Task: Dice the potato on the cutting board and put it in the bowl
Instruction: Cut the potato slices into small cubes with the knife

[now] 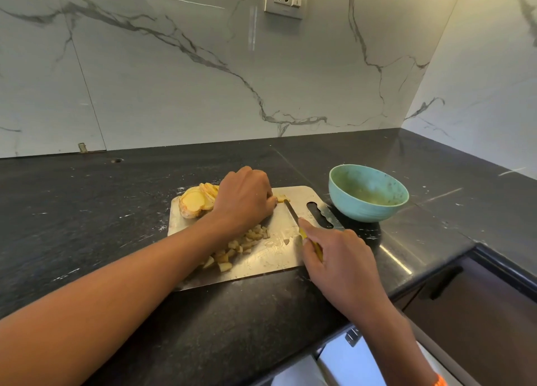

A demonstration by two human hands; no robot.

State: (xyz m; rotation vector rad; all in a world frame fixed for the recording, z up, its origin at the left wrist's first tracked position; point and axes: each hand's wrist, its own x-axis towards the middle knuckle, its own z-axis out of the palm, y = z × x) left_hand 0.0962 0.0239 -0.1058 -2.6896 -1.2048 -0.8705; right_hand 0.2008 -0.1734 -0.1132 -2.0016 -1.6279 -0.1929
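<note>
**Risk check: mid-dice, fingertips close to the blade**

Left hand (245,195) sits curled, knuckles up, over a strip of potato at the far side of the cutting board (290,257); strip end (281,198) pokes out past the fingers. Looks like it's pinning the strip down, but the fingertips are hidden under the hand, so exact grip unclear. Right hand (340,262) grips the yellow-handled knife (293,214), blade tip just beside that strip end.

Potato state: stack of uncut slices (194,201) at the far left of the board, pile of dice (241,247) mid-board, partly under the left forearm. Bowl (367,192) is just off the board's right end, no fresh dice visible in it.

Failure modes, my read:
- Blade is right next to the left fingertips. Short strip, little margin, so a slip means a nick.
- Board looks like smooth metal on polished counter, wet smears on it. Could skate under a push cut.
- Left forearm hovers over the dice pile and could sweep pieces off the near edge.
- Board's handle end slightly overhangs toward the bowl, so scraping dice across may spill some through the handle slot (319,214).
</note>
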